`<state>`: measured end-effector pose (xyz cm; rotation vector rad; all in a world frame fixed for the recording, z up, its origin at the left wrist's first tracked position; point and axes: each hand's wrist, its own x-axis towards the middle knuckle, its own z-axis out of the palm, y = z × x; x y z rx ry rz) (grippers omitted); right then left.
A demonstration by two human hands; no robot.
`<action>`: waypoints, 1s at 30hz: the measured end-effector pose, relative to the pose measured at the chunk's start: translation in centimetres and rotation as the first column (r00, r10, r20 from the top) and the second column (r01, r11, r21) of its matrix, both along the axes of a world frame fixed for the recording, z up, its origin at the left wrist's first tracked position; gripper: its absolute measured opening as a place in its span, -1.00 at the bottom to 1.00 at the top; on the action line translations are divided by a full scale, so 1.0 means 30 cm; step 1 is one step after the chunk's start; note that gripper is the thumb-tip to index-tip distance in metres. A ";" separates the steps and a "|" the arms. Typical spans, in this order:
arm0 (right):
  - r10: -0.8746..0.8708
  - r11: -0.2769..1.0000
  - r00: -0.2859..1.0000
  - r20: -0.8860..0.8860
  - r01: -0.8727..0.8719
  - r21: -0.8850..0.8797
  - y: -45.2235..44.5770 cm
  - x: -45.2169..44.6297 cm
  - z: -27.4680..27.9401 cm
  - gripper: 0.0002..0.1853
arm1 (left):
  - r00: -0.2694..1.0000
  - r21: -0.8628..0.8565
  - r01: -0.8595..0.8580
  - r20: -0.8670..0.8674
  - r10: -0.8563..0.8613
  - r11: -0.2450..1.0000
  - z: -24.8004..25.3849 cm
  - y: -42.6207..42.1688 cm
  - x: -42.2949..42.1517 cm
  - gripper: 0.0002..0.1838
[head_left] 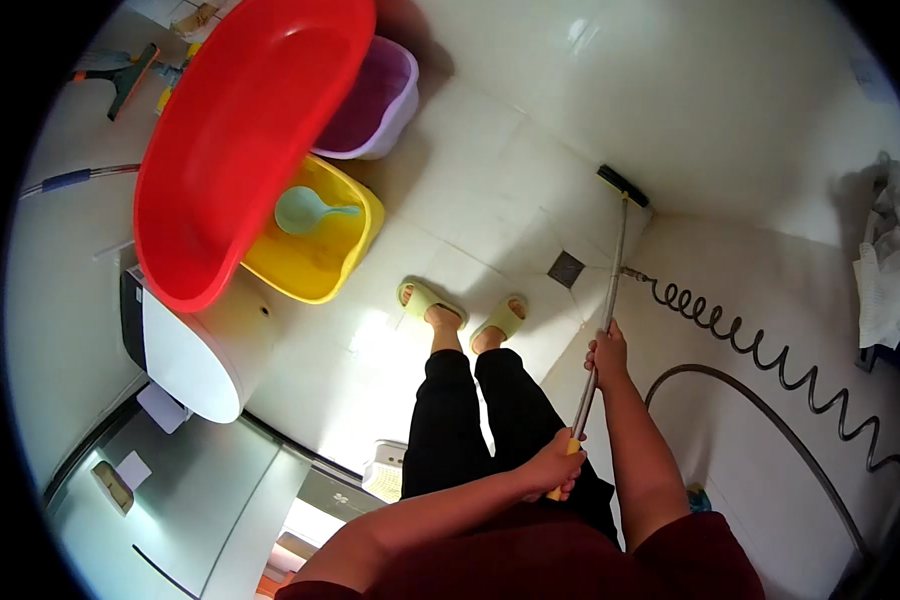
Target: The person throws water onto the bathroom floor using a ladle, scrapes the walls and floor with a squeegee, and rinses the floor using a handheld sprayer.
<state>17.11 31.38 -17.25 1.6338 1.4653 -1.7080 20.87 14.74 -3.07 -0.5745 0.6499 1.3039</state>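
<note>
Where your hands sit: left hand (555, 466) closed round the yellow grip (573, 446), right hand (610, 352) wrapped farther up
Pole (617, 255): slants ahead, rightish
Brush head (623, 186): far end, right hand's nearer

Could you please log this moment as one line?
left hand: gripping yellow grip | right hand: gripping pole | brush head: near wall

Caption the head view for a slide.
Left hand and right hand grip a long-handled brush beside a coiled hose, with the black brush head at the wall's foot.

One brush (610, 298), three tubs (245, 140) (375, 105) (325, 260)
</note>
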 end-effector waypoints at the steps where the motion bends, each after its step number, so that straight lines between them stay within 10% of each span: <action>1: -0.015 1.000 1.000 0.022 0.014 0.021 0.016 0.021 -0.005 -0.69 | 1.000 -0.006 0.006 -0.005 -0.006 1.000 0.009 0.009 0.005 -0.67; 14: -0.269 0.947 0.940 -0.207 0.220 -0.233 -0.193 -0.214 -0.108 -0.69 | 0.911 -0.144 -0.389 0.087 0.403 0.910 0.111 -0.186 -0.286 -0.76; 18: -0.172 0.861 0.951 -0.258 0.018 -0.508 -0.555 -0.327 -0.128 -0.39 | 0.893 -0.353 -0.442 -0.081 0.444 0.825 0.178 -0.351 -0.234 -0.64; 24: 0.092 0.941 0.946 -0.312 -0.185 -0.284 -0.768 -0.186 -0.030 -0.26 | 0.856 -0.378 -0.445 0.086 0.509 0.812 0.261 -0.555 -0.112 -0.59; 30: 0.146 0.876 0.980 -0.133 -0.191 -0.444 -0.747 -0.050 0.131 -0.24 | 0.885 -0.388 -0.391 0.090 0.457 0.835 0.286 -0.652 0.022 -0.53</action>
